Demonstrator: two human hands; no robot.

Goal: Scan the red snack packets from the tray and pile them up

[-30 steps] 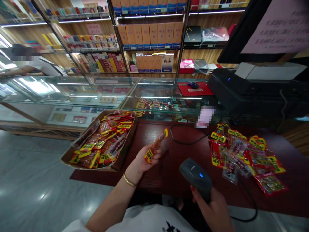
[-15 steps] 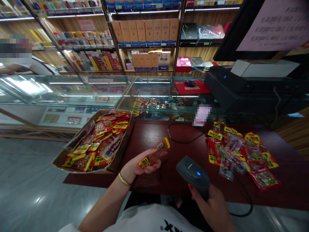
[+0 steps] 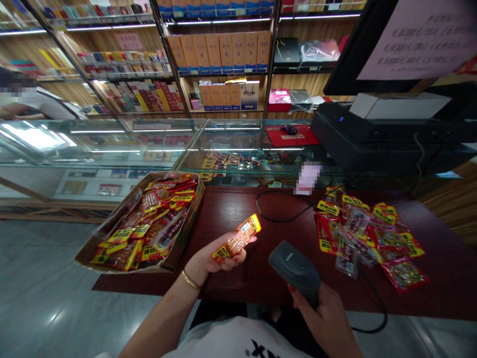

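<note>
- The left hand (image 3: 213, 256) held a snack packet (image 3: 237, 240), fingers closed round its lower end, above the table (image 3: 233, 205), with the pale printed label near its far end turned up.
- The right hand (image 3: 323, 309) was wrapped round the handle of a dark scanner (image 3: 292, 268), whose nose pointed towards the packet without touching it.
- The packet's face looked brightly lit, so the step in hand appeared to be reading its label.
- The next move seemed to call for holding the label flat and bare of fingers, squarely in front of the scanner, with both hands steady; whether the reading had registered, the view did not tell.
- A cardboard box (image 3: 185, 237) full of similar packets sat at the table's left end.
- On the right lay a loose pile of packets (image 3: 389, 238), well apart from the box.
</note>
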